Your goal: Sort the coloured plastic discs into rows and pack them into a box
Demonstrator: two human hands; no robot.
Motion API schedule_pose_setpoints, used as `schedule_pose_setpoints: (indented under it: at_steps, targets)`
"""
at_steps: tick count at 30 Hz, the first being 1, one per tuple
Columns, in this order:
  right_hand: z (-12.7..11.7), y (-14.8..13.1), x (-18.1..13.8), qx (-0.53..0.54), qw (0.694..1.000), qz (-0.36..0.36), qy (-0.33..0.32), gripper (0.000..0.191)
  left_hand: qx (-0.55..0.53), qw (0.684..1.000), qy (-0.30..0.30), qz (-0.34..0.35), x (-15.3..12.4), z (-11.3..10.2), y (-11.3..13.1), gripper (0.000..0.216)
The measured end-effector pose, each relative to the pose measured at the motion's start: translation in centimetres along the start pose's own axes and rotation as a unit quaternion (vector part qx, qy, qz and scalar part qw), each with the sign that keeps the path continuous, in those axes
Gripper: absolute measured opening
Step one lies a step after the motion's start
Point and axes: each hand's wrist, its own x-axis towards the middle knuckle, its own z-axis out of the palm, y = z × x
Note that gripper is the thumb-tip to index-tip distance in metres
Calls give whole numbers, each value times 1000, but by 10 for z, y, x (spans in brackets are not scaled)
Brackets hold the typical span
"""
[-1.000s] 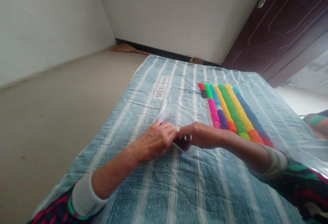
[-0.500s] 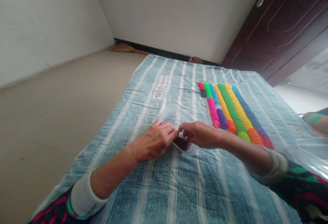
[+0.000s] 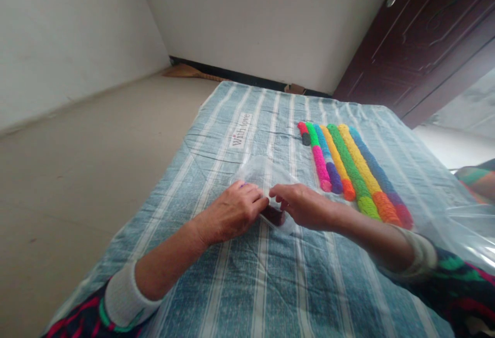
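On the striped cloth lies a clear plastic bag (image 3: pixel 260 169) with a small dark reddish-brown piece (image 3: pixel 274 215) showing at its near end. My left hand (image 3: pixel 235 212) rests over the bag's left side, thumb and fingers closed on the plastic. From the right, my right hand (image 3: pixel 303 205) reaches in with curled fingers at the bag's edge, pinching by the dark piece. Its fingertips are partly hidden. To the right of the bag are several rows of small bright-coloured round pieces (image 3: pixel 353 170), packed side by side in green, yellow, blue, orange and pink.
The blue-and-white striped cloth (image 3: pixel 216 281) covers the table and bears a "With love" print (image 3: pixel 241 131). More clear plastic (image 3: pixel 469 230) lies at the right edge. Beyond stand a white wall and a dark red door (image 3: pixel 421 34); a broom-like object (image 3: pixel 183 71) lies on the floor.
My right hand has shifted very slightly at the bag's edge. My left hand keeps its hold, and the coloured rows stay put.
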Motion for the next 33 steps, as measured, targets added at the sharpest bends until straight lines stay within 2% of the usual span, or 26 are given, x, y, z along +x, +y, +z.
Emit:
schedule_pose_setpoints:
  at_steps: [11, 21, 28, 33]
  targets:
    - [3, -7, -5, -100, 995, -21, 20, 25, -6, 1000, 3, -2, 2, -2, -1, 21]
    - [1, -8, -4, -100, 995, -12, 3, 23, -17, 1000, 6, -6, 1, -1, -2, 21]
    - [2, -6, -4, -111, 993, -40, 6, 21, 4, 1000, 11, -4, 1, -1, -3, 20]
    - [0, -5, -4, -115, 992, -41, 0, 20, 23, 999, 37, -1, -1, -2, -5, 20]
